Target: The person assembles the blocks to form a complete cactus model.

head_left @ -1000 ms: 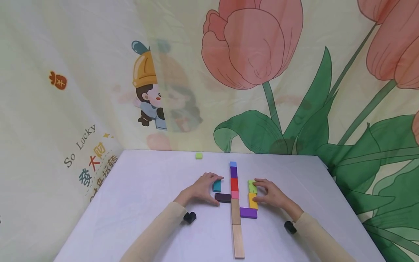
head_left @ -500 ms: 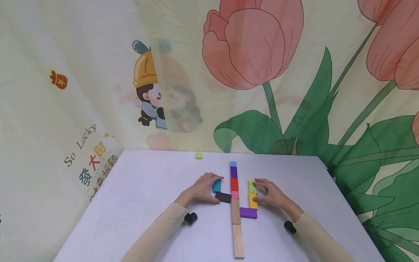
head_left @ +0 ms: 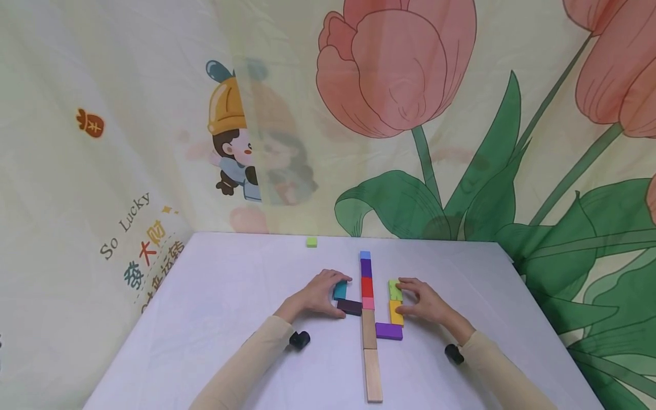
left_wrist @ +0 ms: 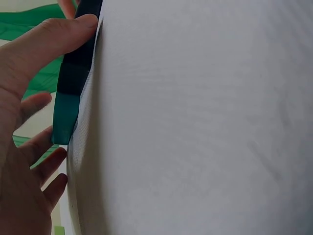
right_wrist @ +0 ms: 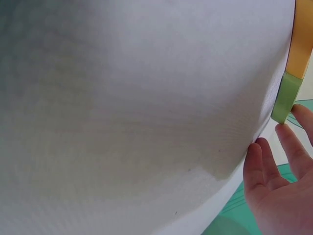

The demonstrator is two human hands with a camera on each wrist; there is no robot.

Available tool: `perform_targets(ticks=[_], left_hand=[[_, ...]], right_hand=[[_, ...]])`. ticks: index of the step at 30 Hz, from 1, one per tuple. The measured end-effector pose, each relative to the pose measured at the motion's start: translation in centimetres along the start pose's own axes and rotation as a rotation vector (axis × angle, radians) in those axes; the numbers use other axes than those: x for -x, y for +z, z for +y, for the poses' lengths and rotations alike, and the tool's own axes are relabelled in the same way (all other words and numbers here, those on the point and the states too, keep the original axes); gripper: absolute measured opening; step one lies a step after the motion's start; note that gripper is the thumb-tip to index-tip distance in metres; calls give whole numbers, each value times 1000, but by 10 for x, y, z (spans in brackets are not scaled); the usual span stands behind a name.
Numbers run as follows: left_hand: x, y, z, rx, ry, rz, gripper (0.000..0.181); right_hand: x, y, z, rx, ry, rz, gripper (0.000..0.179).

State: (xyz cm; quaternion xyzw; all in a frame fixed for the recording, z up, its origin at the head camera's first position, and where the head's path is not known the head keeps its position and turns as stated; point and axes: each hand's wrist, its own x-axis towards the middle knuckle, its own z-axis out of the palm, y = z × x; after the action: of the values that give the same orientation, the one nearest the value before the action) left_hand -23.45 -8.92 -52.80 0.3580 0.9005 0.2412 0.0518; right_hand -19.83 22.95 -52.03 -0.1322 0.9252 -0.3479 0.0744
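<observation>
My left hand [head_left: 319, 293] spreads beside a teal block [head_left: 340, 291] and a dark block [head_left: 349, 307]. In the left wrist view, its thumb [left_wrist: 80, 30] touches the dark block's side, while other fingers reach the teal block's end. On the opposite side, my right hand [head_left: 427, 303] touches a lime-green block [head_left: 394, 288] with a fingertip, its thumb beside a yellow block [head_left: 396, 312]. These two lie end to end, above a crosswise purple block [head_left: 389, 331]. Between the hands runs a column with a red block [head_left: 367, 287], a pink block [head_left: 368, 303] and a wooden block [head_left: 369, 329].
A second wooden block [head_left: 373, 376] forms the column's near end, with a small blue block [head_left: 365, 254] at its far end. A small green block [head_left: 311, 242] lies at the back edge of the white table [head_left: 230, 285]. Printed curtains [head_left: 287, 114] hang behind.
The dark block has turned slightly and shifted toward the column, with my left thumb beside it. The right hand keeps its place at the lime-green and yellow blocks.
</observation>
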Motion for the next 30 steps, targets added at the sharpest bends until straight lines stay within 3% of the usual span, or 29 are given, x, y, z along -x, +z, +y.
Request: perform_targets(ticks=[7, 15, 19, 26, 30], left_hand=[[0, -2, -2, 26, 15, 8, 60], [2, -2, -3, -2, 3, -3, 77], [1, -1, -3, -10, 26, -5, 82], [-1, 1, -3, 10, 24, -35, 76], [-1, 2, -3, 13, 38, -20, 69]], right_hand=[[-1, -1, 0, -4, 4, 0, 68], [-1, -1, 0, -4, -1, -3, 67], [-1, -1, 0, -9, 0, -1, 68], [-1, 0, 2, -11, 5, -1, 67], [-1, 1, 2, -5, 4, 3, 68]])
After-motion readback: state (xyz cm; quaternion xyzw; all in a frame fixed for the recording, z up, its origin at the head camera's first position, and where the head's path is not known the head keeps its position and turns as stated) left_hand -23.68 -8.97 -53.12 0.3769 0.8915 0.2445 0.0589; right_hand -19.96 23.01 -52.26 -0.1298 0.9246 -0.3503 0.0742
